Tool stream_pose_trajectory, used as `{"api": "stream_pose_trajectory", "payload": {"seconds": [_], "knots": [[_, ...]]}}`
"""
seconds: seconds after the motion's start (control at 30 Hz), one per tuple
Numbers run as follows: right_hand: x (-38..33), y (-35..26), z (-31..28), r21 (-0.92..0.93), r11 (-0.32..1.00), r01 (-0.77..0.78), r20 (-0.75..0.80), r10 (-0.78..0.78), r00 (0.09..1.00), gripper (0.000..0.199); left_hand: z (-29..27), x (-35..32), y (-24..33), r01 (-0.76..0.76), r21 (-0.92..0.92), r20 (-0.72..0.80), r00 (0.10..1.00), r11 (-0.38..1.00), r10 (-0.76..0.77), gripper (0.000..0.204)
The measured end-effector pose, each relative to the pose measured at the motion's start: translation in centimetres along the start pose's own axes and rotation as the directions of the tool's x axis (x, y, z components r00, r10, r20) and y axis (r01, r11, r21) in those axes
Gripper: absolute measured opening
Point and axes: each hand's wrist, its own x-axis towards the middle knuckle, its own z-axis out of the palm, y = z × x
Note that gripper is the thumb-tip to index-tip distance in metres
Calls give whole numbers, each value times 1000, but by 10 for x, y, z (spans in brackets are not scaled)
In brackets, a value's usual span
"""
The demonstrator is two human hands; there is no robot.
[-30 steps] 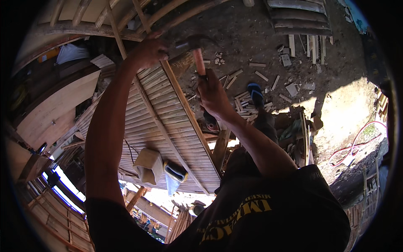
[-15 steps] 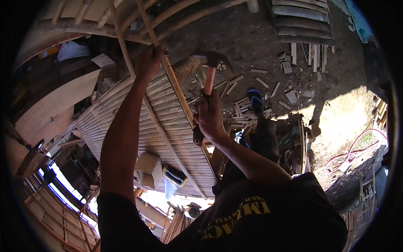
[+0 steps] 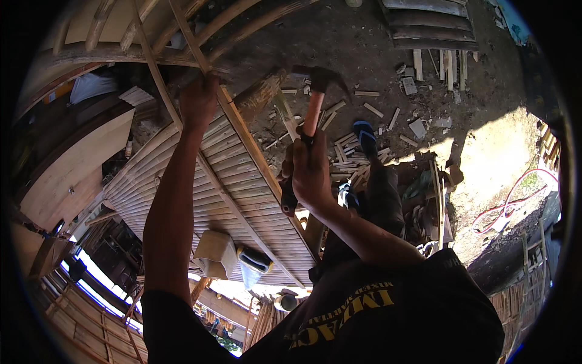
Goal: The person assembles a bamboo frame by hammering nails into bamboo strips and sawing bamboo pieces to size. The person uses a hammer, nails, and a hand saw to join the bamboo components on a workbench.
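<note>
Right hand (image 3: 310, 173) clasps a hammer (image 3: 313, 112), its head beyond the knuckles; left hand (image 3: 199, 102) curls at the strip (image 3: 247, 138)'s far end, anything inside hidden. The slatted panel (image 3: 239, 167) lies beneath, between both hands; offcuts (image 3: 344, 155) lie right of the hammer.

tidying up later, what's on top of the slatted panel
On the slatted panel sit a beige container, a yellow-and-black tool and wooden battens; what the left forearm covers can't be seen.
</note>
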Motion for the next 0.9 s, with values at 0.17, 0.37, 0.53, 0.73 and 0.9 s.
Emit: {"api": "stream_pose_trajectory", "payload": {"seconds": [0.17,0.37,0.53,0.73,0.9], "knots": [[3,-2,2,-395,919,-14,372,174,912,17,3,-3,-1,86,-23,-6,996,996,-86,40],[13,8,2,189,982,4,-50,6,999,20,4,-4,-3,114,106,31,993,988,-118,41],[21,7,-5,-326,941,95,403,48,914,18,2,-6,5,199,4,-2,980,980,-199,44],[34,2,-5,423,902,89,41,-118,992,12,1,-5,14,140,-13,-81,987,990,-140,41],[34,5,-11,-7,953,-304,308,291,906,13,3,-6,6,227,-13,0,974,974,-227,39]]}}
